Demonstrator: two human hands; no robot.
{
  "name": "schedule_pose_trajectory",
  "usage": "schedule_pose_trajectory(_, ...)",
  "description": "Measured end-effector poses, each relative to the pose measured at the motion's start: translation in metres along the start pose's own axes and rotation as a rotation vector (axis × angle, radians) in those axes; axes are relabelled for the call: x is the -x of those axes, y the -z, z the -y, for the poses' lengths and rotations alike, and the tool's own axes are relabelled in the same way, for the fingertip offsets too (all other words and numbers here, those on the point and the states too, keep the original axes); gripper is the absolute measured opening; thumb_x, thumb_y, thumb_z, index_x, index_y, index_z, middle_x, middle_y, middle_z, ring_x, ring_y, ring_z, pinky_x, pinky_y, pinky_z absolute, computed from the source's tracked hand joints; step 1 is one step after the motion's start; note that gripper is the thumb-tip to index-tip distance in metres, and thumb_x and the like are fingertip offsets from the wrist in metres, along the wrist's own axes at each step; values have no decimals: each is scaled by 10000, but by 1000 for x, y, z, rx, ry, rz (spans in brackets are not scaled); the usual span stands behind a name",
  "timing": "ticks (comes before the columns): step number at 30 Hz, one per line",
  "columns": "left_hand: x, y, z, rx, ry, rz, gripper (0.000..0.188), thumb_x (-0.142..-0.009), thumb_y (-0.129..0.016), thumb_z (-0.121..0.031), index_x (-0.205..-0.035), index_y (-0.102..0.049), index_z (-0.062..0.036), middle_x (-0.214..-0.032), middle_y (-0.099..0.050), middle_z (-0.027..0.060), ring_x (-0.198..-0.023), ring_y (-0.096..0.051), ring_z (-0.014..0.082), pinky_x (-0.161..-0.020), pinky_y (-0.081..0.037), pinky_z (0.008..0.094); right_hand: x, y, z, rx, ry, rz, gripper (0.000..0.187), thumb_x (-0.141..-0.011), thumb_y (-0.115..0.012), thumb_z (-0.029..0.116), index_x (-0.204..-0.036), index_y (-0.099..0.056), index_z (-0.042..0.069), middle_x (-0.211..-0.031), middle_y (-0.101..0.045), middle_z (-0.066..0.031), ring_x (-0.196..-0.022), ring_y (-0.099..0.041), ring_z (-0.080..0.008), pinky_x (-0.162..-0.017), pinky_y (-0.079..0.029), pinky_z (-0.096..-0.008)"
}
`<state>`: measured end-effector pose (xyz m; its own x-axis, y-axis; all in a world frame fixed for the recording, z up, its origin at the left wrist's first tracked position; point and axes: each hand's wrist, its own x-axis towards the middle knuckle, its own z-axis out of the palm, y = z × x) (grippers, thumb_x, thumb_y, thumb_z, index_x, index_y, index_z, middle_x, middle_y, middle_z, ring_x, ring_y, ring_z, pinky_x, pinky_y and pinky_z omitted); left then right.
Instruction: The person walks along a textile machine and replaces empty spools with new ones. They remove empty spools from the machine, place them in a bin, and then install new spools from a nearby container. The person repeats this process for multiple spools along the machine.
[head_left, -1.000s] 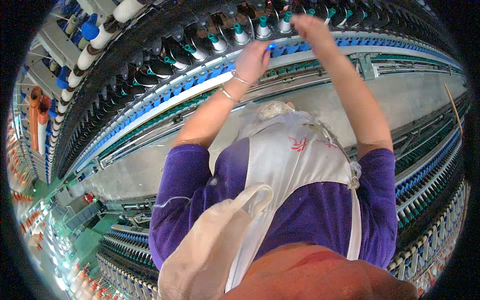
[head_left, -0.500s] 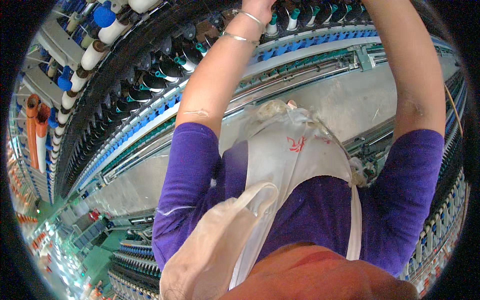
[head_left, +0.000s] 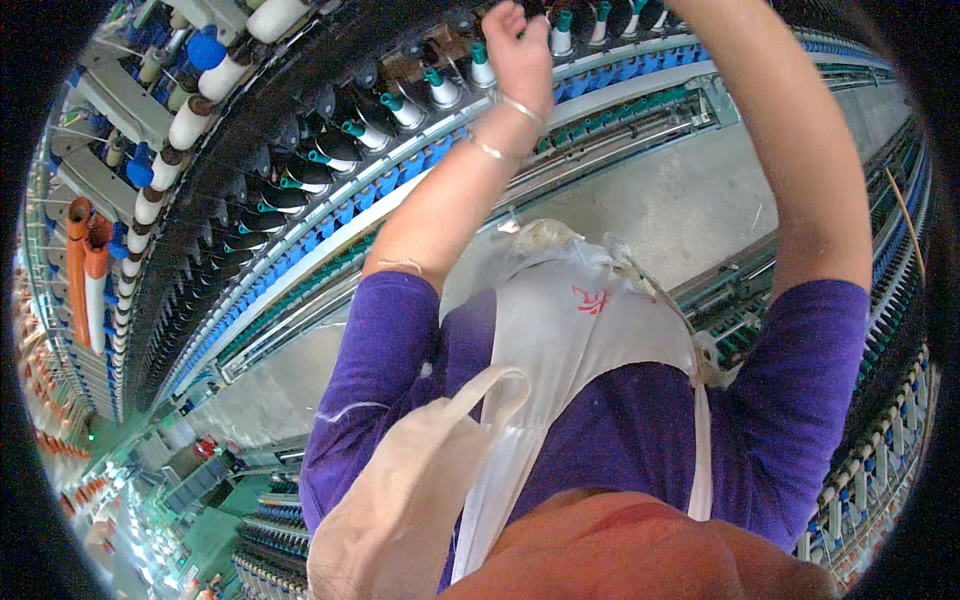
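Observation:
My left hand is raised at the top of the view, two bangles round its wrist. Its fingers are curled in, and whatever they may hold is hidden or too small to name. Right beside it, a white bobbin with a green top stands in the spindle row of a spinning machine. Similar bobbins follow down to the left, and more stand right of the hand. My right forearm reaches up past the top edge, so the right hand is out of sight.
A blue-and-white rail runs below the spindles. White roving bobbins hang at upper left, near orange tubes. My white apron holds fluffy fibre at its top. Another machine stands at the right, behind me.
My left hand has come down into view, with its fingers now showing. My right arm has shifted left, and its hand stays outside the picture. The machine appears slightly shifted.

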<state>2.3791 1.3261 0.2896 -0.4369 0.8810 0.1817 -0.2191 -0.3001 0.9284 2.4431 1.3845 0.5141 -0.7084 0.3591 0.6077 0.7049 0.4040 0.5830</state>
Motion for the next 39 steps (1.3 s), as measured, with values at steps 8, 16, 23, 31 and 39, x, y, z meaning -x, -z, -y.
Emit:
schedule_pose_trajectory(8,161,-99,32,-153,389,250,326,-874,-553,-1,-1190,-476,-26,-1124,-570,95,-1042,-539,185,-932,-434,300,301,59,-19,-461,-471,5,168,-815,-682,213,-813,-608,62,-879,-603,-65,-852,-583,-287,-704,-465,-398)
schedule_pose_trajectory(16,393,-285,23,45,511,1144,237,-927,-547,-95,-1160,-514,-67,-1084,-624,63,-950,-587,156,-782,-483,281,672,211,36,-337,-1592,771,355,-802,-665,231,-1122,-606,90,-1200,-544,-163,-1003,-595,-348,-800,-505,-419)
schedule_pose_trajectory(23,665,-298,-20,316,633,2309,203,-960,-528,-132,-1126,-577,-26,-973,-663,85,-851,-609,126,-784,-496,260,764,374,141,56,-1939,535,487,-757,-616,148,-1238,-536,132,-1270,-519,-152,-1067,-559,-379,-862,-482,-442)
schedule_pose_trajectory(31,878,-236,-24,509,290,2754,338,-952,-525,-187,-1220,-550,18,-1146,-631,183,-1045,-616,261,-895,-479,337,722,465,256,886,-2747,453,239,-805,-652,245,-984,-678,88,-1047,-643,-155,-864,-631,-373,-748,-526,-438)
schedule_pose_trajectory(39,976,-187,-1,315,-29,2595,338,-903,-575,-140,-1146,-437,49,-1030,-570,265,-963,-554,439,-800,-435,494,673,462,290,1157,-2882,-11,192,-814,-668,187,-971,-672,76,-839,-665,-136,-722,-646,-304,-633,-506,-396)
